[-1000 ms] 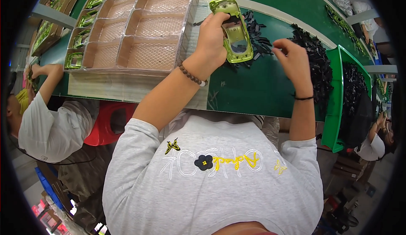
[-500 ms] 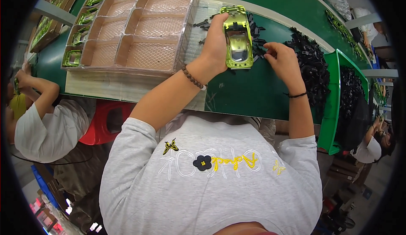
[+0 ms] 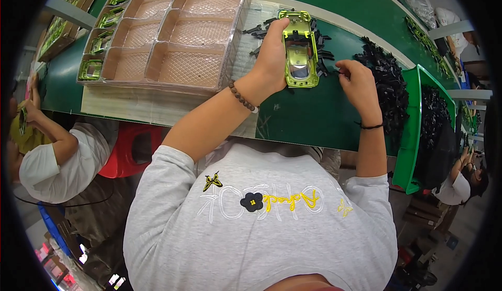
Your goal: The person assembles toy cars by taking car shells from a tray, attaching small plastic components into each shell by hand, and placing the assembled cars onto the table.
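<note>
A shiny yellow-green toy car body (image 3: 299,55) is gripped in my left hand (image 3: 272,60), its open hollow side facing me and a black piece fitted across its upper part. My left thumb lies along its left edge. Just to the right of it, my right hand (image 3: 359,84) has thumb and forefinger pinched together, with a bit of a small black plastic part (image 3: 339,73) showing at the tips. Loose black plastic parts (image 3: 325,55) lie on the table behind and beside the car body.
On the left stands a divided clear plastic tray (image 3: 191,63), with green car bodies (image 3: 91,69) in its left column. A heap of black parts (image 3: 384,76) and a green bin (image 3: 410,134) stand at right. Another person (image 3: 63,149) works at far left, beside a red stool (image 3: 125,152).
My right hand has shifted slightly right and down, away from the car body, fingers still pinched. The left hand keeps its hold, and the car body has barely moved in the view.
</note>
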### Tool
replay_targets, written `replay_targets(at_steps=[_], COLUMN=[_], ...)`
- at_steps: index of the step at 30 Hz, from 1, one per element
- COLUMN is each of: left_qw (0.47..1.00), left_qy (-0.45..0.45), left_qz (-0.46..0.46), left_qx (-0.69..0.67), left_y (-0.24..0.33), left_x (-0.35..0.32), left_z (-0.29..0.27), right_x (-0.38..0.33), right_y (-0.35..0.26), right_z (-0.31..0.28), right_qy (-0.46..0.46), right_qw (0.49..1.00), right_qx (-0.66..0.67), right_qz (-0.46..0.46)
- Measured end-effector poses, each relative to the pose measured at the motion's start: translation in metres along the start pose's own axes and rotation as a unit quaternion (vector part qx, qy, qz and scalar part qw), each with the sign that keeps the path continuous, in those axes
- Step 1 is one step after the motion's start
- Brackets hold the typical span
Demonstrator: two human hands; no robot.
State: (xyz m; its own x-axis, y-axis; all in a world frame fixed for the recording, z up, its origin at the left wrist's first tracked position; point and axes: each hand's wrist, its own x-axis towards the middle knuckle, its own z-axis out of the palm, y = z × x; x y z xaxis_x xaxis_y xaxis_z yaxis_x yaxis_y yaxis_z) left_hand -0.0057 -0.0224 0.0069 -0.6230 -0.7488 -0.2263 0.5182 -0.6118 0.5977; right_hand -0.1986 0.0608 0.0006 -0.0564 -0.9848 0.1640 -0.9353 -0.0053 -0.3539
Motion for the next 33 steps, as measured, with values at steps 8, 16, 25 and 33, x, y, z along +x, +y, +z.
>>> replay_targets(at_steps=[8,16,25,33], left_qw=[0.993,0.983,0.989,0.982], left_qy=[-0.027,-0.073,-0.099,-0.094], left_qz=[0.056,0.084,0.024,0.044], left_qx=[0.102,0.149,0.11,0.157], left_y=[-0.022,-0.03,-0.03,-0.026], left_x=[0.004,0.0,-0.007,-0.01], left_z=[-0.001,0.002,0.0,0.006], right_x=[0.026,0.044,0.037,0.046], right_y=[-0.062,-0.062,-0.065,-0.051], right_z=[-0.034,-0.021,-0.032,-0.044], right_qy=[0.172,0.201,0.151,0.056], right_qw=[0.968,0.958,0.973,0.988], right_qx=[0.13,-0.007,-0.004,0.087], right_qz=[-0.128,-0.204,-0.174,-0.115])
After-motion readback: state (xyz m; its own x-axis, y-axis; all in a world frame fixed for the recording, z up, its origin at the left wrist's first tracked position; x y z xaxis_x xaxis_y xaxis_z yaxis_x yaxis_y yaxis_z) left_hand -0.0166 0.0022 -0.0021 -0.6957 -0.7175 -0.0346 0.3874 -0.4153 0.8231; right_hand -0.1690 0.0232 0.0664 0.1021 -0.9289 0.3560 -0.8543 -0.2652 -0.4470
